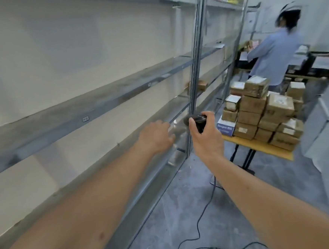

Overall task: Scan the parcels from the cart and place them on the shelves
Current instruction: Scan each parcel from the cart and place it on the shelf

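Note:
My right hand (205, 135) grips a black handheld scanner (197, 121) in front of a shelf upright; its cable (198, 225) trails down over the floor. My left hand (156, 136) reaches toward the lower shelf with relaxed fingers and holds nothing. Grey metal shelves (92, 108) run along the left wall. One brown parcel (202, 85) lies on a farther shelf. Several brown cardboard parcels (262, 109) are stacked on a yellow-topped cart (258, 147) ahead on the right.
A person in a blue shirt (275, 54) stands beyond the cart with their back to me, at a table with black trays (323, 62). White boxes (320, 133) line the right side. Grey concrete floor (224, 207) runs between shelves and cart.

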Available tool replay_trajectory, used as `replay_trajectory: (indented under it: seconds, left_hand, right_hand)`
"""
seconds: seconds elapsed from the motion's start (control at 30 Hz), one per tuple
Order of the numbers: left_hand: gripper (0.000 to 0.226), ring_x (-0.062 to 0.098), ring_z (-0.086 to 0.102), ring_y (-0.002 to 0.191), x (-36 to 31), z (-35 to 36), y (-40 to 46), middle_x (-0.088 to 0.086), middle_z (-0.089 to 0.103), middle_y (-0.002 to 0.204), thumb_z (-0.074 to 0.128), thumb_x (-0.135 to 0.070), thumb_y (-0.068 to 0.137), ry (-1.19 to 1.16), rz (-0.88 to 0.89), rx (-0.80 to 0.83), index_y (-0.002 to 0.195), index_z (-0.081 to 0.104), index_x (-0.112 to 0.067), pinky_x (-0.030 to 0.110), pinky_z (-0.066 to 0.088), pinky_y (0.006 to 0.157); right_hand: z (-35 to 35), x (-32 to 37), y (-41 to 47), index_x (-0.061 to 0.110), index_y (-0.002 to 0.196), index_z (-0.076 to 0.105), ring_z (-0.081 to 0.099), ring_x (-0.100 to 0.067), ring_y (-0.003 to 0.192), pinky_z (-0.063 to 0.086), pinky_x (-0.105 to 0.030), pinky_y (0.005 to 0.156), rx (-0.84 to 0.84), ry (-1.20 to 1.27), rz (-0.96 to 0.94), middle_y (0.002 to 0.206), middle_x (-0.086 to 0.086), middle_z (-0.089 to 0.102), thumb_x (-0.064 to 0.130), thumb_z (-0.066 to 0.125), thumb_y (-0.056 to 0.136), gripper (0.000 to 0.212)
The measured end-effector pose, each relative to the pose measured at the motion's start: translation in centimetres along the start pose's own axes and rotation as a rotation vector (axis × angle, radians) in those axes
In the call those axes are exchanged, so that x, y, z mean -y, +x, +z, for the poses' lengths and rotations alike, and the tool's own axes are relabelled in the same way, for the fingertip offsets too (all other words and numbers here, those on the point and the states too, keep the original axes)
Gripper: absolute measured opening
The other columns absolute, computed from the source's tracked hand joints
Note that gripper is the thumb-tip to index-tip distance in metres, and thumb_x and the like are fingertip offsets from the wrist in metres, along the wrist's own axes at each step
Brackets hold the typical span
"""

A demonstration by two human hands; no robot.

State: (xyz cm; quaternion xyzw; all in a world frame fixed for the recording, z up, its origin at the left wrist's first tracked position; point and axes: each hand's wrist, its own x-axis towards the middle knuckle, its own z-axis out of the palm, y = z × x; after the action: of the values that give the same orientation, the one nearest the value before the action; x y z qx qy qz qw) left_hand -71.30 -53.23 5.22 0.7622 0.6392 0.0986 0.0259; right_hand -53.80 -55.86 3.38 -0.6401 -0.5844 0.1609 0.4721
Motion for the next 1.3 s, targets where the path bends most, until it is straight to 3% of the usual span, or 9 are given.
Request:
replay_trajectory:
  seconds: [0.17, 0.37, 0.63, 1.0, 1.13, 1.3]
  left_hand:
    - [0.050, 0.034, 0.058, 0.124, -4.6, 1.6, 6.2, 0.008, 0.061, 0.132, 0.053, -0.054, 0.098, -0.029, 0.174, 0.017, 0.131, 0.062, -0.018, 0.047, 0.050, 0.101]
    - [0.059, 0.032, 0.052, 0.133, -13.0, 3.8, 11.9, 0.007, 0.055, 0.146, 0.051, -0.057, 0.100, -0.035, 0.329, 0.044, 0.145, 0.055, -0.020, 0.049, 0.047, 0.109]
    - [0.057, 0.033, 0.051, 0.131, -26.8, 8.3, 18.6, 0.006, 0.054, 0.144, 0.050, -0.058, 0.100, -0.040, 0.459, 0.124, 0.143, 0.055, -0.020, 0.052, 0.050, 0.104]
    - [0.059, 0.033, 0.053, 0.131, -46.4, 15.2, 26.5, 0.006, 0.054, 0.143, 0.049, -0.057, 0.100, -0.080, 0.462, 0.198, 0.148, 0.052, -0.024, 0.053, 0.051, 0.102]
    - [0.061, 0.031, 0.048, 0.139, -51.0, 17.7, 29.0, 0.006, 0.051, 0.152, 0.050, -0.056, 0.101, -0.077, 0.476, 0.235, 0.153, 0.048, -0.023, 0.052, 0.048, 0.107]
    - [0.057, 0.032, 0.050, 0.134, -55.3, 21.5, 33.7, 0.007, 0.053, 0.144, 0.050, -0.056, 0.101, -0.053, 0.482, 0.305, 0.145, 0.053, -0.021, 0.052, 0.049, 0.104]
  right_hand:
    - [-3.8, -3.8, 3.7, 0.034, 0.134, 0.041, 0.065, -0.026, 0.088, 0.056, -0.043, 0.071, -0.142, -0.042, 0.089, 0.099, 0.002, 0.066, 0.061, 0.049, 0.104, 0.041]
    - [-9.4, -9.3, 6.6, 0.034, 0.136, 0.041, 0.065, -0.024, 0.089, 0.052, -0.040, 0.070, -0.249, -0.119, 0.179, 0.103, 0.002, 0.066, 0.060, 0.048, 0.104, 0.042]
    - [-18.8, -18.4, 12.0, 0.034, 0.135, 0.042, 0.063, -0.021, 0.095, 0.046, -0.038, 0.075, -0.430, -0.143, 0.296, 0.107, 0.007, 0.064, 0.058, 0.049, 0.104, 0.040]
    - [-31.0, -32.3, 19.8, 0.034, 0.133, 0.040, 0.065, -0.020, 0.093, 0.052, -0.039, 0.077, -0.379, -0.171, 0.392, 0.106, 0.007, 0.066, 0.057, 0.048, 0.105, 0.037]
    - [-33.5, -36.4, 22.7, 0.034, 0.132, 0.039, 0.066, -0.024, 0.095, 0.057, -0.045, 0.081, -0.377, -0.178, 0.430, 0.107, 0.004, 0.065, 0.057, 0.048, 0.105, 0.037]
    - [-35.3, -41.5, 27.4, 0.036, 0.130, 0.038, 0.067, -0.026, 0.092, 0.059, -0.048, 0.079, -0.375, -0.186, 0.488, 0.106, 0.003, 0.066, 0.058, 0.048, 0.104, 0.035]
